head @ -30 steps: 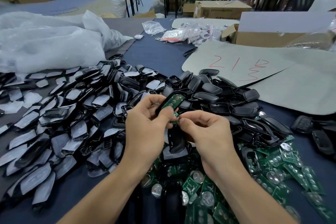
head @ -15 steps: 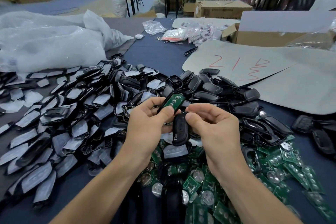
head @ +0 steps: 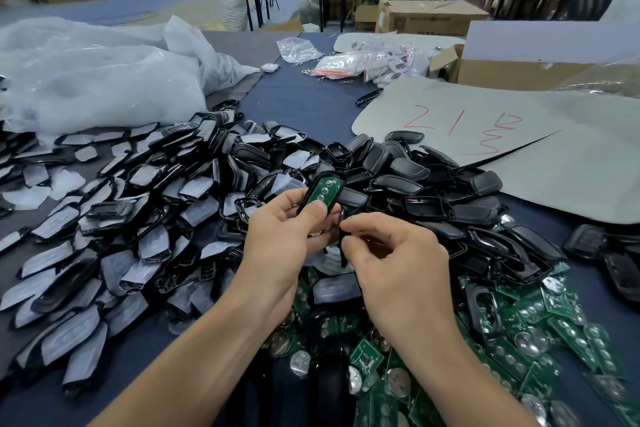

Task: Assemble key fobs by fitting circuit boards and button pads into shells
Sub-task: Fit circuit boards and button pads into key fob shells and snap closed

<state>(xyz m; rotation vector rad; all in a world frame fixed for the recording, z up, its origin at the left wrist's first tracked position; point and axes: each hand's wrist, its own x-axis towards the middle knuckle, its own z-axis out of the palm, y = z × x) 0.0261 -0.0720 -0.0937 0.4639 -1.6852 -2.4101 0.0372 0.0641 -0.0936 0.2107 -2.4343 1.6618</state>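
My left hand [head: 284, 232] grips a black shell half [head: 320, 192] with a green circuit board seated in it, thumb lying on the board's lower end. My right hand [head: 391, 263] pinches a second black shell piece [head: 343, 243], seen edge-on just below and right of the first; most of it is hidden by my fingers. The two hands touch above the pile. Loose green circuit boards [head: 519, 329] with coin-cell clips lie under and right of my wrists. Black shells [head: 426, 198] are heaped behind my hands, and grey button pads in black frames [head: 138, 218] spread to the left.
A grey sheet [head: 485, 135] with red writing lies at the right rear, a cardboard box [head: 519, 66] behind it. Clear plastic bags [head: 86, 80] fill the far left. Small bagged parts [head: 346, 62] sit at the back. More black shells [head: 609, 253] lie at the right edge.
My right hand has turned the black shell piece from face-on to edge-on and brought it closer under the board-filled shell. The left hand has kept its hold and barely moved.
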